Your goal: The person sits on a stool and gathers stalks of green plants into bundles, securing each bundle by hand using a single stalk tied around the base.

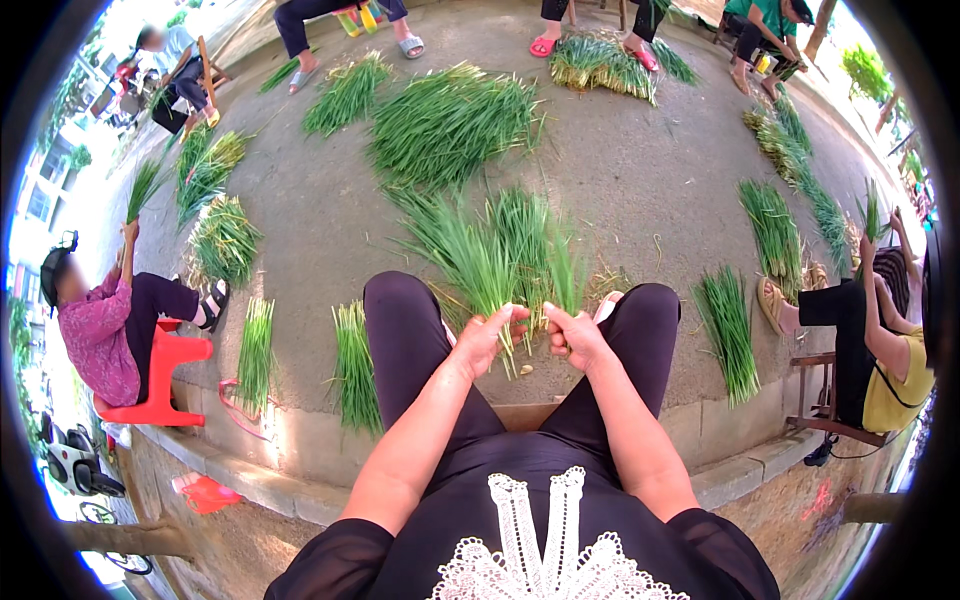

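As you sit with your knees (400,310) apart in the head view, which is the only view here, both of your hands are at work low between them. Your left hand (490,338) is closed around a long bunch of green stalks (478,268), whose leafy part fans forward and to the left, away from you, while some pale ends stick out below the fingers. Your right hand (576,338) pinches a thinner bunch (566,278) between thumb and forefinger; how the other fingers lie I cannot tell well. The two hands are near each other but apart. Between the two bunches and a little beyond them, a loose heap (520,228) rests on the ground (640,200), and farther away lies a much larger pile (450,125). Dry scraps (607,280) are scattered to the right of the heap. On your left, just outside the knee, there is a neat bundle (355,365) with its pale ends pointing away from you. It seems to me that the step in hand is picking over the stalks and cleaning their lower ends. The next move, I judge, calls for a firm left grip and a light right pinch, so that the ends keep even and the leaves are not crushed.
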